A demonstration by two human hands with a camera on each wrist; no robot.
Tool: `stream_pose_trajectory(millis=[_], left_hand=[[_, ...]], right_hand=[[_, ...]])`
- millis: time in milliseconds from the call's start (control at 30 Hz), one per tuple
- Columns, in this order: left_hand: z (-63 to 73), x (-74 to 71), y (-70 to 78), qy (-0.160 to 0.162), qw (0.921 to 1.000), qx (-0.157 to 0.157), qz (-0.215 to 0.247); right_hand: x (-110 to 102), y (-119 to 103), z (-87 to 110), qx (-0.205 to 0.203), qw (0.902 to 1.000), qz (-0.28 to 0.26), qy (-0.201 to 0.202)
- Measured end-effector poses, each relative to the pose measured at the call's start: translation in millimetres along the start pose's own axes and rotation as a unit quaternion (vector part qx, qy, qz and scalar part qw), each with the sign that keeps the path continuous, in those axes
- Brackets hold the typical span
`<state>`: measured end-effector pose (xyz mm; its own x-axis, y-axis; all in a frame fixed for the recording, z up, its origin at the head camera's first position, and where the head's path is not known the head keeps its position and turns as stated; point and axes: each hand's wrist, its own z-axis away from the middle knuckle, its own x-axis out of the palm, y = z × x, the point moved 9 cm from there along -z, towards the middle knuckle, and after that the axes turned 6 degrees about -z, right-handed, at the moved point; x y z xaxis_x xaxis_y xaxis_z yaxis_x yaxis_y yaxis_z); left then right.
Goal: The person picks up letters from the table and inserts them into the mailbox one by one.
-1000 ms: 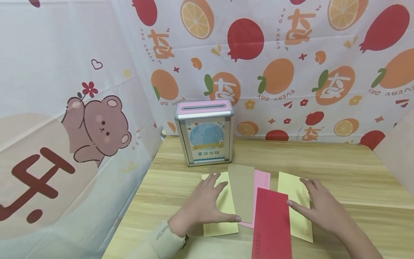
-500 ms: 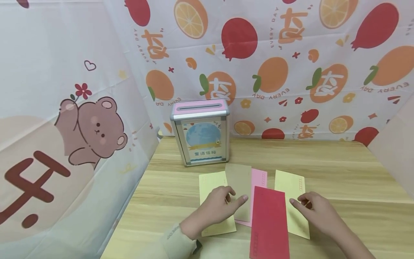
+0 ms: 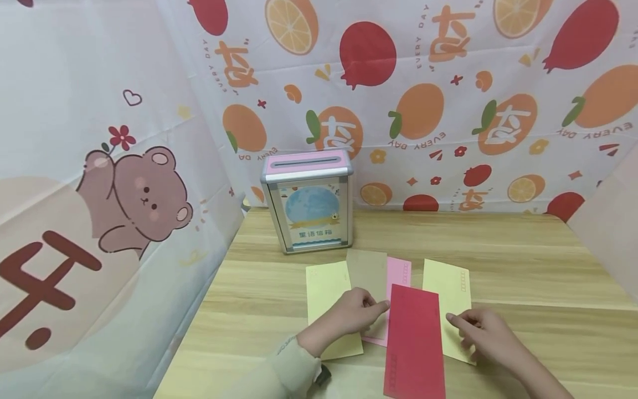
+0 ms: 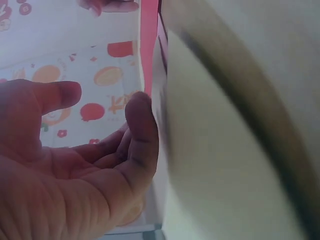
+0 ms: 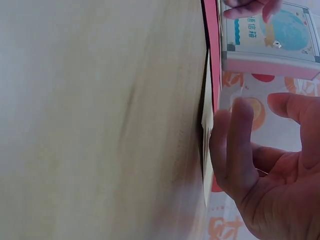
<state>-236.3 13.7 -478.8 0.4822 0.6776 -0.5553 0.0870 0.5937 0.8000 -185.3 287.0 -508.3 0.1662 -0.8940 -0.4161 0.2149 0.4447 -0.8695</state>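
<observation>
A red envelope [image 3: 415,343] lies nearest the front, overlapping a pink envelope [image 3: 399,270] and the right yellow envelope [image 3: 448,280]. Its left edge is close to the thumb of my left hand [image 3: 351,311], whose fingers bend loosely over the tan envelope [image 3: 367,269] and left yellow envelope [image 3: 324,285]. My right hand [image 3: 488,338] hovers by the red envelope's right side, over the right yellow one. In the left wrist view, thumb and fingers of the left hand [image 4: 95,175] stand apart, holding nothing. The right wrist view likewise has a gap between thumb and fingers [image 5: 240,140].
Behind the envelopes stands a silver-framed letter box [image 3: 314,216] with a slot in its pink top. The wooden table [image 3: 249,299] reaches back to a fruit-print cloth [image 3: 423,50]. A bear-print cloth [image 3: 149,188] hangs at the left.
Both hands have drawn in from spread fingers to loosely bent ones. The left hand has moved right, toward the red envelope's left edge; the right hand has come slightly nearer the front. The envelopes stay put.
</observation>
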Motion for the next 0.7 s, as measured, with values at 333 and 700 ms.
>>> stream_pose_trajectory(millis=[333, 700], left_hand=[[-10.1, 16.8, 2.1, -0.028, 0.9994, -0.003, 0.018], [-13.3, 23.3, 9.7, -0.017, 0.9998, -0.008, 0.007]], right_hand=[[5, 5, -0.4, 0.024, 0.9979, -0.054, -0.026], [13, 4, -3.5, 0.021, 0.9951, -0.086, -0.044]])
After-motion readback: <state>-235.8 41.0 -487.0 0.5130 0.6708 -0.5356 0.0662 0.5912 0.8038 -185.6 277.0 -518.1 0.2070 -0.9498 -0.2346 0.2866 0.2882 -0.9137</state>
